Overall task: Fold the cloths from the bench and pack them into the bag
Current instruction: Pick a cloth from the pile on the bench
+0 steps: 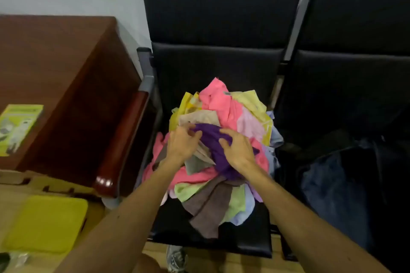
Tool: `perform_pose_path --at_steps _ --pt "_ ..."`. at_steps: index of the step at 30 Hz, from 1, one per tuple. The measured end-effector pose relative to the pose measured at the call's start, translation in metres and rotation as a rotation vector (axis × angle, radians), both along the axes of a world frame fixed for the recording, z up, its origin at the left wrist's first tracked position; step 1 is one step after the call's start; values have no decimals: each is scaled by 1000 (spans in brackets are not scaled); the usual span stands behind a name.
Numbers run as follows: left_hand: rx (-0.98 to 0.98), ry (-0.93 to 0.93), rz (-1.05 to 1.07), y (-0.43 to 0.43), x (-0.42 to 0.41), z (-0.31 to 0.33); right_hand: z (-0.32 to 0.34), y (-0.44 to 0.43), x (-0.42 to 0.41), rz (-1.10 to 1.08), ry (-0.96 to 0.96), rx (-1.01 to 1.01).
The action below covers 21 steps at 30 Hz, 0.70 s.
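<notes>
A heap of several coloured cloths lies on the black bench seat: pink, yellow, green, brown, light blue. A purple cloth sits on top at the middle. My left hand rests on the heap at the purple cloth's left edge, fingers curled on the fabric. My right hand lies on the purple cloth's right side, fingers spread and bent over it. A dark blue bag slumps on the neighbouring seat to the right.
A brown wooden desk stands to the left, with a yellow-green booklet on it. The bench's red armrest runs between desk and seat. A yellow pad lies lower left. A shoe shows below the seat edge.
</notes>
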<state>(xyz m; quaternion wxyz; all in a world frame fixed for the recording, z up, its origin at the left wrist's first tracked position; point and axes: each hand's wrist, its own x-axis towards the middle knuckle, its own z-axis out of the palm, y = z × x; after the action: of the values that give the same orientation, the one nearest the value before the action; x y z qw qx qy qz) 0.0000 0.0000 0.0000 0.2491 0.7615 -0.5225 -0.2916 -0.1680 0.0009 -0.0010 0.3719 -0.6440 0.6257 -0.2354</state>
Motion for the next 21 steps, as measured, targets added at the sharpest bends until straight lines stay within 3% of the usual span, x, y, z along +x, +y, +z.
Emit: perform_pose_path --at_steps 6,11,17,21 --pt "-12 -77 7 -46 19 -80 -78 -40 6 -3 132 -2" --pt "-166 -80 -51 -44 21 -89 -100 -43 1 -24 186 -39" --pt "-442 -65 -204 -6 34 -38 -48 2 -5 -75 100 -227" --pt "-763 -55 -375 38 31 37 15 37 -19 -27 -49 -307"
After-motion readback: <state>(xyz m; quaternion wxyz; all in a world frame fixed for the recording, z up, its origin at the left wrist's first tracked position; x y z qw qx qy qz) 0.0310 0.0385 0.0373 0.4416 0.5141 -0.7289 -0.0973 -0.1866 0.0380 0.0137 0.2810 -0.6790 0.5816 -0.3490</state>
